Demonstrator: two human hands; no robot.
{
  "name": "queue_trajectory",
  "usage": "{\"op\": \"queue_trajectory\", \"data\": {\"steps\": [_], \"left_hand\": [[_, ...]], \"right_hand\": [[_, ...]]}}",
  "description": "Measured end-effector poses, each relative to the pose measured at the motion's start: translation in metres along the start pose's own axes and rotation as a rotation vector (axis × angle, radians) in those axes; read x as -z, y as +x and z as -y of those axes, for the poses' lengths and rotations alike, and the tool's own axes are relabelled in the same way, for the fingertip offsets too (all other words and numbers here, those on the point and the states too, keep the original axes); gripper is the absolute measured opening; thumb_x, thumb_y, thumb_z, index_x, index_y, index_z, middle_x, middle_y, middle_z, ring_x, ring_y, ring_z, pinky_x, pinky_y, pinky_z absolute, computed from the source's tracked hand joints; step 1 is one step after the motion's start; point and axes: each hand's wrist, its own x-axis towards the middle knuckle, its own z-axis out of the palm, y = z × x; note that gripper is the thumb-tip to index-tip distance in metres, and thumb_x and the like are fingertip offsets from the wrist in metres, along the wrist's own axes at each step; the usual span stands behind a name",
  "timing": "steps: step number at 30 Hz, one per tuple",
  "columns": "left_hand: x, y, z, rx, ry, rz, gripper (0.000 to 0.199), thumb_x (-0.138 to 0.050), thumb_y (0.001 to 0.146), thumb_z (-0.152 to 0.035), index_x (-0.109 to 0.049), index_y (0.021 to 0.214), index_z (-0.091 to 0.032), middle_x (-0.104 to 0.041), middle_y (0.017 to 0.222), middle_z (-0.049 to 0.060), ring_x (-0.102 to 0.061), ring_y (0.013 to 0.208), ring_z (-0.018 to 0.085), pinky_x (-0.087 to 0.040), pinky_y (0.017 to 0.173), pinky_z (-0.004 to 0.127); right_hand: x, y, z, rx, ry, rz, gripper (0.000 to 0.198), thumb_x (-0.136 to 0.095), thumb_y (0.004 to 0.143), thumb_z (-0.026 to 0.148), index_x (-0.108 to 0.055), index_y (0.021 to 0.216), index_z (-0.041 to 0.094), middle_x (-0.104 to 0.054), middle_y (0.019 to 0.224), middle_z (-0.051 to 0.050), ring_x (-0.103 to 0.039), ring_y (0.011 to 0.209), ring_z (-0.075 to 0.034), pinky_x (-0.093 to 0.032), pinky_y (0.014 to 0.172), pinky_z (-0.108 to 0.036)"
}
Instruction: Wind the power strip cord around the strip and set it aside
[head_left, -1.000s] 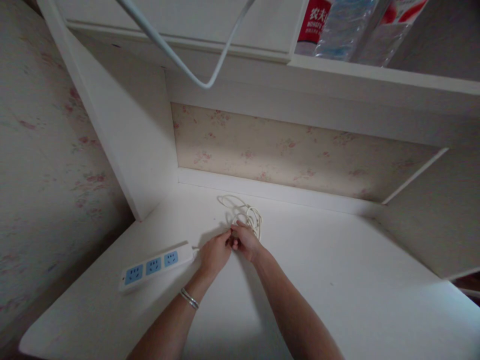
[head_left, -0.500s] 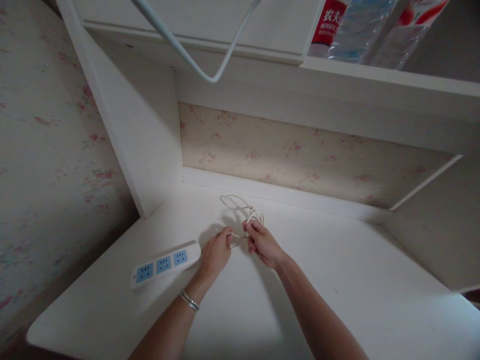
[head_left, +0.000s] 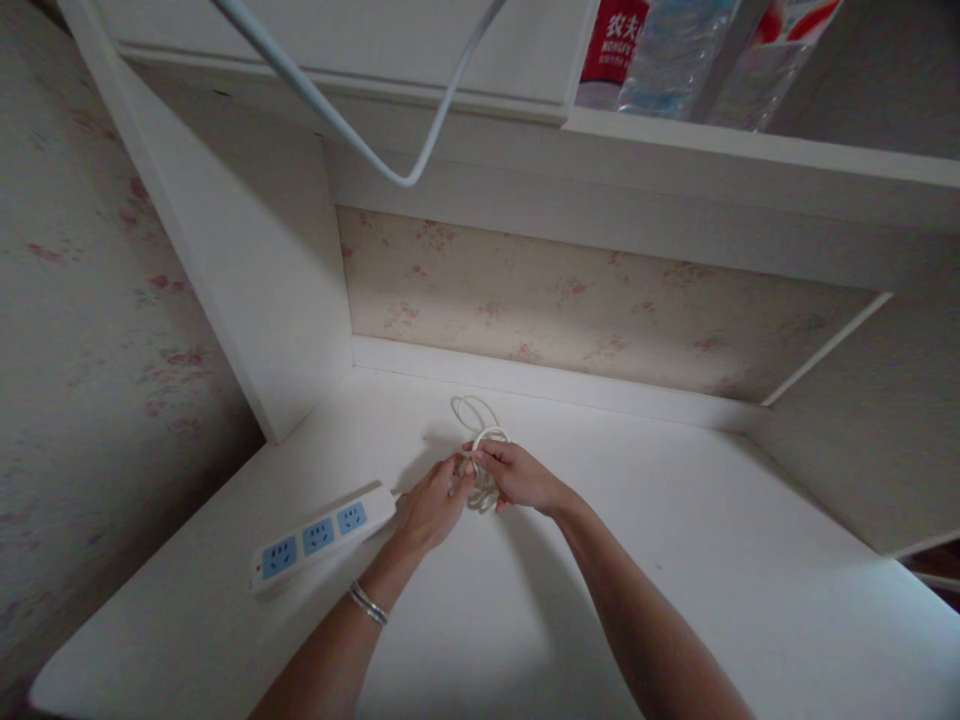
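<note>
A white power strip (head_left: 322, 537) with three blue sockets lies on the white desktop, left of my hands. Its off-white power cord (head_left: 491, 434) is gathered in loops between my hands, and one loose loop rests on the desk behind them. My left hand (head_left: 436, 502), with silver bangles at the wrist, pinches the cord close to the strip's end. From the right, my right hand (head_left: 517, 474) grips the bundled loops. The two hands almost meet, and their fingertips partly hide the cord.
A white shelf unit (head_left: 600, 215) overhangs the back of the desk (head_left: 600, 620). Plastic-wrapped bottles (head_left: 675, 55) stand on its upper right shelf. A pale bent rod or cable (head_left: 405, 180) hangs in front, near the top. Flowered wallpaper (head_left: 150, 300) covers the wall at left.
My hands have come together, and more cord is bunched between them, with loops now hanging below the fingers. The whole view has shifted slightly.
</note>
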Motion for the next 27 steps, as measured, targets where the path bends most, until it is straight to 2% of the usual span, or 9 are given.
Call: {"op": "queue_trajectory", "data": {"steps": [4, 7, 10, 13, 16, 19, 23, 27], "left_hand": [[-0.001, 0.001, 0.003, -0.107, -0.023, 0.007, 0.033, -0.052, 0.085, -0.043, -0.056, 0.110, -0.022, -0.065, 0.107, 0.005, -0.062, 0.090, 0.018, -0.043, 0.070, 0.025], [-0.005, 0.002, 0.004, -0.115, -0.030, -0.057, 0.031, -0.052, 0.085, -0.045, -0.055, 0.107, -0.023, -0.065, 0.107, 0.004, -0.061, 0.094, 0.019, -0.042, 0.074, 0.025], [-0.009, 0.001, 0.003, -0.052, 0.023, -0.109, 0.034, -0.051, 0.086, -0.042, -0.050, 0.115, -0.023, -0.066, 0.108, 0.006, -0.062, 0.097, 0.022, -0.043, 0.076, 0.027], [-0.011, 0.001, 0.002, 0.030, 0.088, -0.093, 0.041, -0.050, 0.087, -0.042, -0.045, 0.122, -0.022, -0.068, 0.102, 0.009, -0.065, 0.092, 0.025, -0.043, 0.073, 0.029], [-0.011, 0.003, 0.003, 0.103, 0.079, -0.097, 0.035, -0.044, 0.089, -0.040, -0.045, 0.120, -0.022, -0.069, 0.099, 0.009, -0.066, 0.090, 0.025, -0.043, 0.069, 0.029], [-0.011, 0.006, 0.007, 0.154, -0.004, -0.125, 0.028, -0.042, 0.091, -0.038, -0.046, 0.113, -0.022, -0.070, 0.098, 0.008, -0.066, 0.091, 0.022, -0.044, 0.071, 0.028], [-0.016, 0.010, 0.013, 0.146, -0.158, -0.177, 0.028, -0.044, 0.090, -0.033, -0.043, 0.117, -0.023, -0.068, 0.109, 0.005, -0.065, 0.095, 0.018, -0.045, 0.075, 0.025], [-0.024, 0.014, 0.015, 0.073, -0.326, -0.177, 0.026, -0.047, 0.088, -0.026, -0.050, 0.113, -0.023, -0.068, 0.111, 0.005, -0.065, 0.098, 0.016, -0.047, 0.078, 0.024]], "right_hand": [[0.004, 0.011, 0.000, 0.039, -0.142, 0.104, 0.035, -0.044, 0.091, 0.047, -0.066, 0.095, 0.021, -0.063, 0.085, -0.003, -0.057, 0.057, -0.011, -0.043, 0.041, -0.018], [0.002, 0.023, -0.004, 0.195, -0.371, 0.051, 0.030, -0.043, 0.093, 0.037, -0.067, 0.086, 0.020, -0.061, 0.085, -0.004, -0.058, 0.072, -0.015, -0.049, 0.060, -0.024], [-0.003, 0.034, -0.010, 0.363, -0.577, 0.023, 0.029, -0.046, 0.093, 0.029, -0.065, 0.073, 0.020, -0.058, 0.080, -0.005, -0.054, 0.087, -0.018, -0.045, 0.079, -0.029], [-0.010, 0.041, -0.015, 0.381, -0.635, 0.073, 0.029, -0.045, 0.093, 0.026, -0.063, 0.072, 0.019, -0.058, 0.082, -0.005, -0.053, 0.083, -0.017, -0.042, 0.080, -0.028], [-0.015, 0.041, -0.015, 0.399, -0.678, 0.063, 0.026, -0.043, 0.094, 0.026, -0.063, 0.080, 0.019, -0.059, 0.084, -0.004, -0.053, 0.081, -0.016, -0.041, 0.078, -0.027], [-0.015, 0.036, -0.015, 0.361, -0.670, -0.049, 0.029, -0.039, 0.095, 0.029, -0.063, 0.081, 0.019, -0.058, 0.076, -0.002, -0.053, 0.074, -0.014, -0.039, 0.071, -0.024], [-0.011, 0.025, -0.017, 0.192, -0.611, -0.242, 0.032, -0.038, 0.095, 0.030, -0.063, 0.078, 0.020, -0.062, 0.072, 0.000, -0.055, 0.064, -0.012, -0.038, 0.063, -0.022], [-0.009, 0.019, -0.020, 0.100, -0.580, -0.276, 0.026, -0.046, 0.091, 0.036, -0.066, 0.087, 0.021, -0.068, 0.081, -0.002, -0.062, 0.069, -0.014, -0.040, 0.064, -0.022]]}}
